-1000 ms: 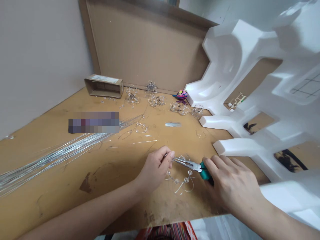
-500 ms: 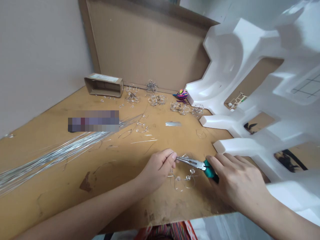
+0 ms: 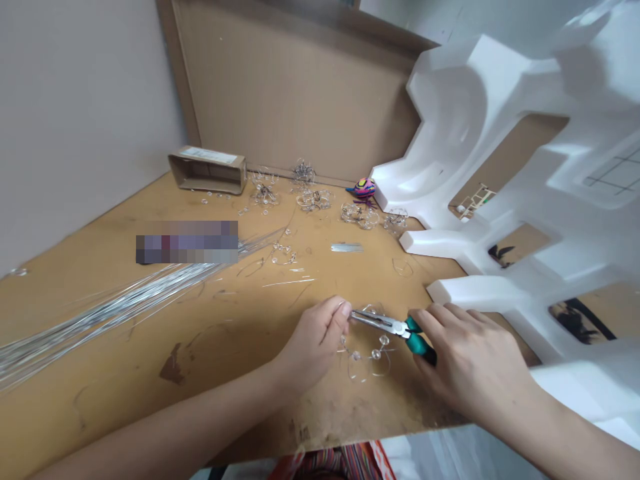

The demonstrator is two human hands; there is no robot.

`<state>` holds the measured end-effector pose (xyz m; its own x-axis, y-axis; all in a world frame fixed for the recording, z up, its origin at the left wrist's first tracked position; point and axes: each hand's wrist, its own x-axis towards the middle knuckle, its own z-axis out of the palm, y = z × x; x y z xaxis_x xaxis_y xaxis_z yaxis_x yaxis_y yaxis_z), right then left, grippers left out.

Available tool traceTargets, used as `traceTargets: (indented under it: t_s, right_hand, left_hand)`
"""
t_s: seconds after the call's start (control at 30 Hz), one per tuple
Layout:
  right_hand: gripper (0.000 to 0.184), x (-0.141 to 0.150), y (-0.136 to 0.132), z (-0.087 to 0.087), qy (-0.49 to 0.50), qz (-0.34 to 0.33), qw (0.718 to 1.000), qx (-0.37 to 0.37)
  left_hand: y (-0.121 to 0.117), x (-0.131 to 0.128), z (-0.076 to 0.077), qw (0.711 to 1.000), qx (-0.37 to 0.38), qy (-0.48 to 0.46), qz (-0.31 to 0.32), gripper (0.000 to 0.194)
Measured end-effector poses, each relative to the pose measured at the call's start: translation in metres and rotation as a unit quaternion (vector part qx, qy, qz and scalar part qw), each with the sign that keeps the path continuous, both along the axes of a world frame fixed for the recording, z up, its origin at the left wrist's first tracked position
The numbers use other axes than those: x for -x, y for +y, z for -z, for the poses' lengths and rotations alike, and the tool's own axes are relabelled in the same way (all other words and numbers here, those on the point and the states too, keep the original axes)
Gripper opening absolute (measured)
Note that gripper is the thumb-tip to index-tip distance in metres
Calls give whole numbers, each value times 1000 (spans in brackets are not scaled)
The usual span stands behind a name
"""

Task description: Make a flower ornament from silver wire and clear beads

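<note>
My right hand (image 3: 473,350) is wrapped round the green handles of long-nose pliers (image 3: 383,322). Their jaws point left and reach the fingertips of my left hand (image 3: 327,330), which is closed in a pinch on a thin wire, mostly hidden by the fingers. Just below the pliers, a loop of wire strung with clear beads (image 3: 376,355) spreads between both hands, over the table. Whether the pinched wire belongs to this loop I cannot tell.
A bundle of silvery wires (image 3: 150,297) lies at left by a blurred patch. Several beaded wire pieces (image 3: 315,199), an open cardboard box (image 3: 207,177), and a colourful ball-shaped object (image 3: 364,189) stand at the back. Short cut wires (image 3: 347,247) lie mid-table. White foam (image 3: 475,293) borders the right.
The plier handles have spread slightly, and the pliers have turned a little in my right hand. My left hand stays almost in place.
</note>
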<state>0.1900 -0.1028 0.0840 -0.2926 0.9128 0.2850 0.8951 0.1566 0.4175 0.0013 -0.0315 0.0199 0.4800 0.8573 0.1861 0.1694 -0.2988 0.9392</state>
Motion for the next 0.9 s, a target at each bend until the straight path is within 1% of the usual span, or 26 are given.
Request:
traceTargets:
  t_s: [0.1,0.23,0.33,0.53,0.67,0.77,0.83,0.9]
  right_hand:
    - [7,5,-1,1,-1,9,1000,0]
    - [7,12,-4,1,-13,14,1000,-11]
    - [7,15,-5,0,-23,20,999,-17]
    - [9,13,-5,-3,-44,1,999,-22]
    - [9,11,-4,-3,-48,2,999,-18]
    - [7,9,-2,-2,-34,15,999,-10]
    - [4,8,-1,-2,-25,30,999,-2]
    - [4,7,0,-5,-20,45,999,3]
  left_hand:
    - [-2,0,-2,999,-42,19,-15,31]
    - [-4,0,-3,996,-70,32,-32,28]
    - [-4,-1,-3,996,-79,38,-35,28]
    - [-4,0,-5,995,-82,46,-40,28]
    - [-5,0,-5,995,-85,43,-38,28]
    - [-3,-2,0,998,-53,18,-33,29]
    - [0,-3,5,999,-2,-18,-28,28]
    - [5,-3,9,996,65,-62,-22,29]
